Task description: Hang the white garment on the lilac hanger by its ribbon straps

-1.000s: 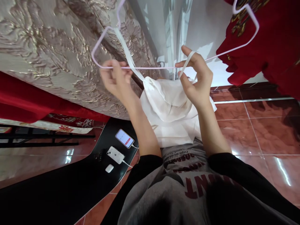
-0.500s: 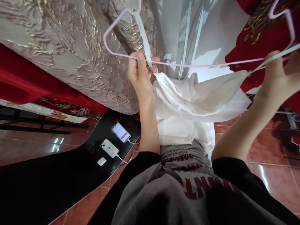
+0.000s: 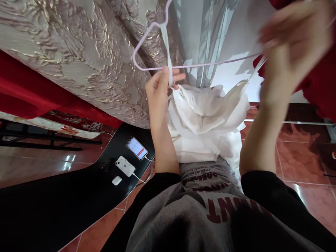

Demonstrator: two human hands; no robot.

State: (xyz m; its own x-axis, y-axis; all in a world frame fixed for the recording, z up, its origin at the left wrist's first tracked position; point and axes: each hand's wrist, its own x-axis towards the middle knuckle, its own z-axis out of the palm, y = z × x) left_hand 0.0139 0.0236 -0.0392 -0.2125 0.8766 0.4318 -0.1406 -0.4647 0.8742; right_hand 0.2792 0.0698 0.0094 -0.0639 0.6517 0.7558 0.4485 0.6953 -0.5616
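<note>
White garment (image 3: pixel 207 112) at centre, strap (image 3: pixel 166 45) on hanger (image 3: pixel 204 64), left hand (image 3: pixel 159 84) clamped on strap, right hand (image 3: pixel 299 45) blurred, partly hiding hanger, fingers: cannot tell, tiled floor (image 3: pixel 296 157), black bench (image 3: pixel 65 203) near left, phones (image 3: pixel 126 166) atop.

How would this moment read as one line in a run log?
Left hand: at lower bar of lilac hanger, touching white strap | Right hand: motion-blurred, grip unclear | White garment: below bar
</note>
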